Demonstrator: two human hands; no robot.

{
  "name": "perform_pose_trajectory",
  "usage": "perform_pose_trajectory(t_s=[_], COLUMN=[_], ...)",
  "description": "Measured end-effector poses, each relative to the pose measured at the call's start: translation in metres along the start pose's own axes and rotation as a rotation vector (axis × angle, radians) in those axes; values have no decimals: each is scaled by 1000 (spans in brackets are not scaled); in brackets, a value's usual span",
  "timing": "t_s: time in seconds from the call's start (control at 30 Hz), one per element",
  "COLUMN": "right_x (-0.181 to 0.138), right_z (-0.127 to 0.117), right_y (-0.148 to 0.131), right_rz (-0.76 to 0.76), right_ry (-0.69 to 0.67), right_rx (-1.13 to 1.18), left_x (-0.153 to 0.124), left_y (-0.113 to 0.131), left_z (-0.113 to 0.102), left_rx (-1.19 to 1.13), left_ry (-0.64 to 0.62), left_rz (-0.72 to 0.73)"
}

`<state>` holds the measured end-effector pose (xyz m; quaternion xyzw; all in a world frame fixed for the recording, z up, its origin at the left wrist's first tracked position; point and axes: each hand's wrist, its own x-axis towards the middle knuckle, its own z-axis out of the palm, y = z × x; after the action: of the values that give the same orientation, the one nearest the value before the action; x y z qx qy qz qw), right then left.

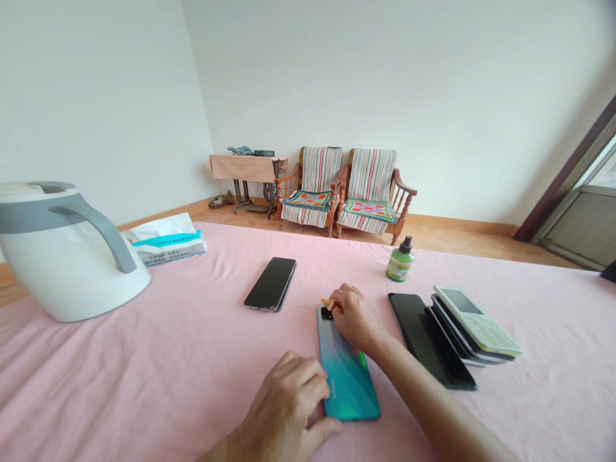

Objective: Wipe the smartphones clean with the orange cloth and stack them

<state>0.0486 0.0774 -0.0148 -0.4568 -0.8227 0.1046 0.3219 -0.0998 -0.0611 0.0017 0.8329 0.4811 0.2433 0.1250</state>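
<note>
A blue-green smartphone (344,385) lies back side up on the pink cloth in front of me. My left hand (289,401) grips its lower left edge, fingertips along the side and thumb near the bottom corner. My right hand (353,314) is closed on a small orange-yellow cloth (328,303), pressed to the phone's top end beside the dark camera block (326,313). Much of the cloth is hidden in the fingers, and the hand covers the phone's upper right part.
A black phone (272,284) lies ahead. On the right are another black phone (414,321), a stack topped by a white keypad phone (476,317), and a green spray bottle (399,262). A white kettle (62,256) and tissue pack (166,240) stand left. Two chairs (368,186) are beyond.
</note>
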Motion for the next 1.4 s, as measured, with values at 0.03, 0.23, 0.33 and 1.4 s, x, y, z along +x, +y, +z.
perform_pose_trajectory(t_s=[0.03,0.23,0.33,1.4], right_x=[-1,-2,-1,-11], right_z=[0,5,5,1], right_y=[0,-4,1,-18], right_rz=[-7,-87,-72,-122], right_ry=[1,-21,3,-54], right_rx=[5,60,69,62], left_x=[0,1,1,1], left_y=[0,-4,-4,-4], left_z=[0,3,3,1], left_rx=[-1,1,-1,13], left_ry=[2,24,42,48], left_rz=[0,15,32,-18])
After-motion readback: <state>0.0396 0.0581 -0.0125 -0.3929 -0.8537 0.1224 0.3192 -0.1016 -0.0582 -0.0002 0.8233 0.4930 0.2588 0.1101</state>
